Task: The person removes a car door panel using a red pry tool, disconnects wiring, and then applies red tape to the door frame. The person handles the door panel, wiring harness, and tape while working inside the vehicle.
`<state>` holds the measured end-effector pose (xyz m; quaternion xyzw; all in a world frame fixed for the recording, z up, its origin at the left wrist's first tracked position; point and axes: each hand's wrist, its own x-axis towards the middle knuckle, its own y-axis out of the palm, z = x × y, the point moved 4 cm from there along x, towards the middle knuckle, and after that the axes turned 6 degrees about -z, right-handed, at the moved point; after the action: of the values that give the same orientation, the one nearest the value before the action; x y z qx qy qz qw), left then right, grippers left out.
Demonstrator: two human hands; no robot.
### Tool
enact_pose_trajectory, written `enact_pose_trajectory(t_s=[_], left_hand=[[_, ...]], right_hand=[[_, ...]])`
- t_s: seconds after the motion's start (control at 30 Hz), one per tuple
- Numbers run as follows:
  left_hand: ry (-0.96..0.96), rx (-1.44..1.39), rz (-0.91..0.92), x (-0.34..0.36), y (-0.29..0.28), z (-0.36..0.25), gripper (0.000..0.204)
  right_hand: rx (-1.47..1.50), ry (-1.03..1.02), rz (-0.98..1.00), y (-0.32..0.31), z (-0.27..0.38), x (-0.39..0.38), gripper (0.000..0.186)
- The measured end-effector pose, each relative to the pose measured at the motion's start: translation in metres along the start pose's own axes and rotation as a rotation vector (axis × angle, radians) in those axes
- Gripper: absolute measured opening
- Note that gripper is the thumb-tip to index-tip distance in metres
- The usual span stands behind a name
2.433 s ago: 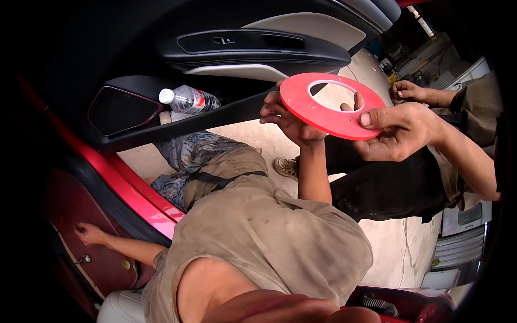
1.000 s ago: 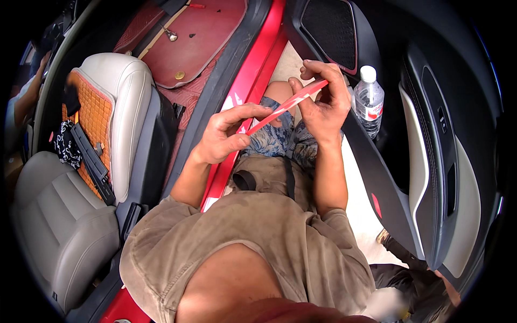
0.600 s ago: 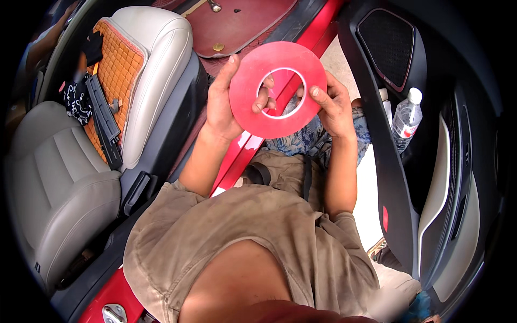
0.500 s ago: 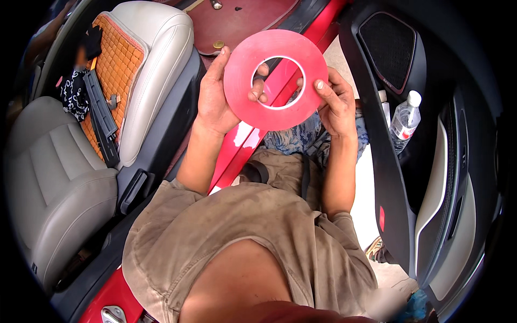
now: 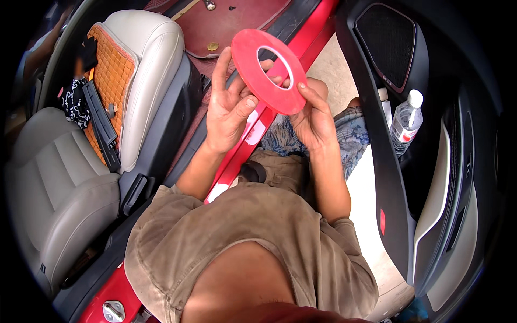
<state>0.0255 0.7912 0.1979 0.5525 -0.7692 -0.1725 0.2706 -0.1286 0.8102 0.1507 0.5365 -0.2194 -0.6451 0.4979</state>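
Note:
A flat roll of red tape [image 5: 249,60] with a white inner ring is held up in front of me, tilted. My right hand [image 5: 315,121] grips its lower right edge, thumb on the near face and fingers behind. My left hand [image 5: 227,116] is at the roll's left side with its fingers spread. Its index finger points up and its thumb stands off the roll. Some of its fingers pass behind the tape; fingertips show through the hole, though which hand each belongs to is unclear.
A grey car seat [image 5: 64,188] is on the left, with an orange woven cushion [image 5: 116,70] and black plastic trim pieces [image 5: 100,116] on its backrest. The red door sill [image 5: 309,51] runs behind the roll. At right, the opened door [image 5: 371,161] holds a water bottle [image 5: 406,121].
The roll has turned from nearly face-on to a tilted angle. My left thumb and index finger have spread away from it. My right hand has shifted left, still gripping the edge.

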Motion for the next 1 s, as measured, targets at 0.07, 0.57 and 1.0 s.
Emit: enact_pose_trajectory(t_s=[0.07,0.57,1.0], left_hand=[[0.006,0.077,-0.046,-0.001,0.005,0.007,0.088],[-0.012,0.178,0.067,0.007,0.099,0.048,0.103],[0.298,0.578,-0.027,-0.017,0.168,0.025,0.111]], right_hand=[[0.101,0.120,0.020,-0.002,-0.010,-0.008,0.034],[-0.058,0.148,0.178,-0.047,0.034,-0.051,0.043],[-0.623,-0.713,0.456,0.022,0.137,-0.105,0.038]])
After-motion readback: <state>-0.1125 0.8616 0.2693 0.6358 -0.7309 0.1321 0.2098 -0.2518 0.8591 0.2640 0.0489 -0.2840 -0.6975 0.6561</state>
